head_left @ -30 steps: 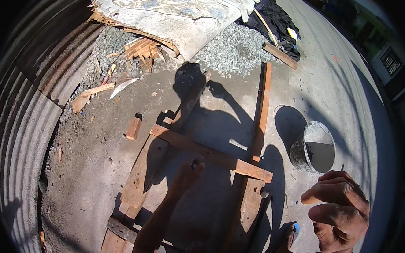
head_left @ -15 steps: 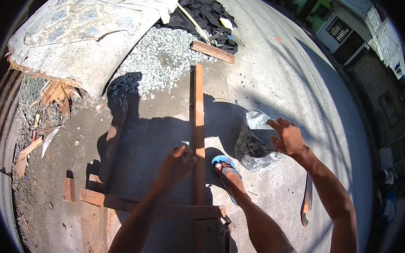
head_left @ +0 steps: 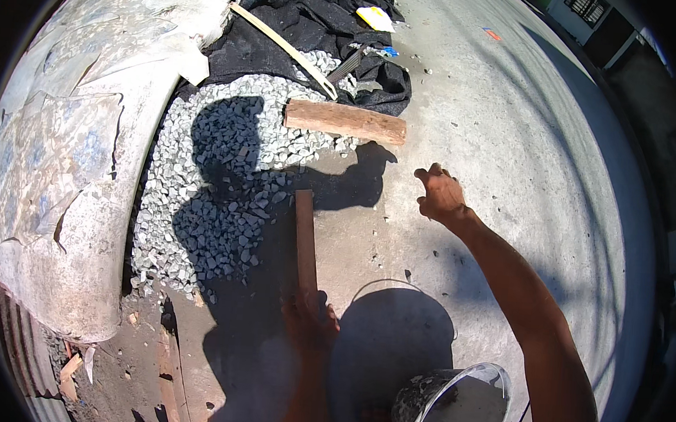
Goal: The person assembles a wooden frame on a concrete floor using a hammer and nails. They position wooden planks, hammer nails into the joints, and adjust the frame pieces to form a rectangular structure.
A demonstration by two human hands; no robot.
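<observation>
My left hand is at the near end of the visible stretch of a long wooden beam, its fingers wrapped round the wood. Shadow darkens this hand, and my wrist hides the rest of the beam. Out to the right, my right hand hovers over the pavement with bent fingers spread and nothing in them. Beyond it to the left, a short thick wooden block lies across the edge of a gravel heap. A mortar-stained bucket stands near me, between my forearms.
Worn whitish sheeting covers a mound on the left. Black netting lies at the back, with a pale wooden strip and a yellow-and-white packet on it. A wooden plank lies at the lower left.
My view has shifted forward toward the gravel. My right hand has left the bucket and reached forward. My left hand, formerly beside the beam, now grips it farther along.
</observation>
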